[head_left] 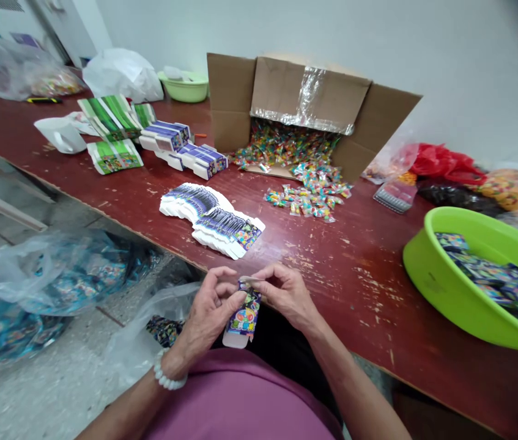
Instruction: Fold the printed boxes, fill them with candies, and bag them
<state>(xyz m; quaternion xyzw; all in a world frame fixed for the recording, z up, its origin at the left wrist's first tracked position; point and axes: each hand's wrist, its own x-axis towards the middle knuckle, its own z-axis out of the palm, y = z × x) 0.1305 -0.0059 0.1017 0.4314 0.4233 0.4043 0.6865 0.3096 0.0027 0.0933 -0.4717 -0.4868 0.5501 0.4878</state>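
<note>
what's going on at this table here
A person holds a small printed box over the table's near edge, the left hand gripping its side and the right hand at its top end. A white flap sticks out at the end nearer the person. Flattened boxes lie fanned out ahead, wrapped sweets spill from a cardboard box, and a green tub on the right holds printed packs.

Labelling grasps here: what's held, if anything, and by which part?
A small printed box. The left hand holds its upper left side, thumb on the front; the right hand's fingers are at its top end.
</note>
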